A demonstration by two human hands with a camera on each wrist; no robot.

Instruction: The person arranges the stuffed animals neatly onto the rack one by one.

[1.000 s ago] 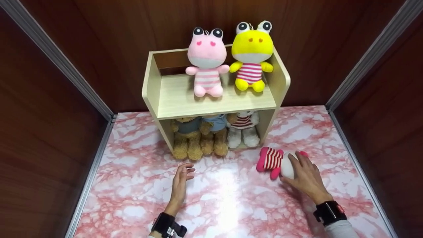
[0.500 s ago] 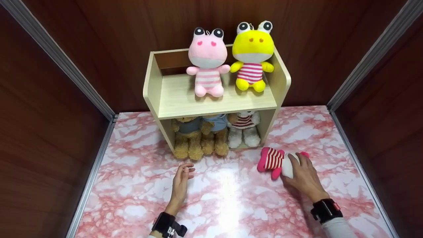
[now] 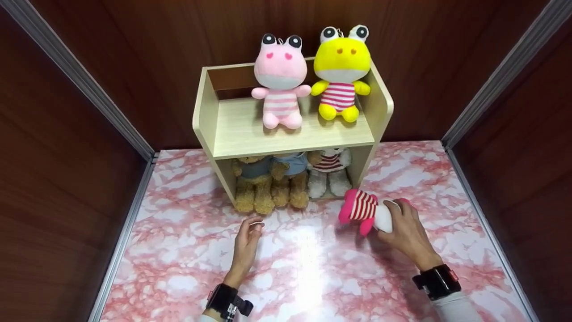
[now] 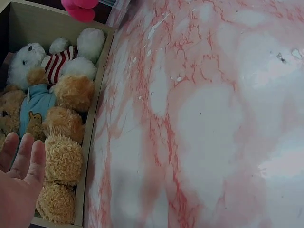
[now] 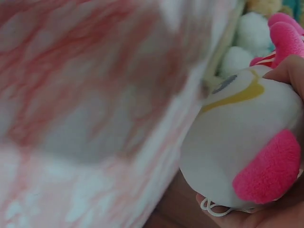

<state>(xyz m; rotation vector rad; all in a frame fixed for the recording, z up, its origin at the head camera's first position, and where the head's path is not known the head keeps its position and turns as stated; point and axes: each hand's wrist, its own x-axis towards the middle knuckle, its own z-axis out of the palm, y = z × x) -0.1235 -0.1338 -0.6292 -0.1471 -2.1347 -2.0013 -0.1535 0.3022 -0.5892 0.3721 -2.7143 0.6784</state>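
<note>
My right hand (image 3: 410,235) grips a plush toy (image 3: 366,211) by its white head. The toy has pink limbs and a red-and-white striped body, and its feet point toward the shelf. The right wrist view shows the white head (image 5: 237,137) with a pink ear and a white cord loop, my fingers (image 5: 289,71) wrapping its sides. My left hand (image 3: 245,248) holds nothing, its fingers loosely bent, in front of the brown teddy bears (image 3: 254,190). In the left wrist view its fingers (image 4: 28,156) overlap the bears' legs.
A two-tier wooden shelf (image 3: 290,150) stands at the back. On top sit a pink frog plush (image 3: 280,71) and a yellow frog plush (image 3: 342,58). A white plush (image 3: 330,172) sits beside the bears below. Dark panels (image 3: 58,134) enclose the marbled table (image 3: 178,250).
My right hand has raised the plush toy off the table and moved it slightly left, toward the shelf. The left hand stays nearly in place.
</note>
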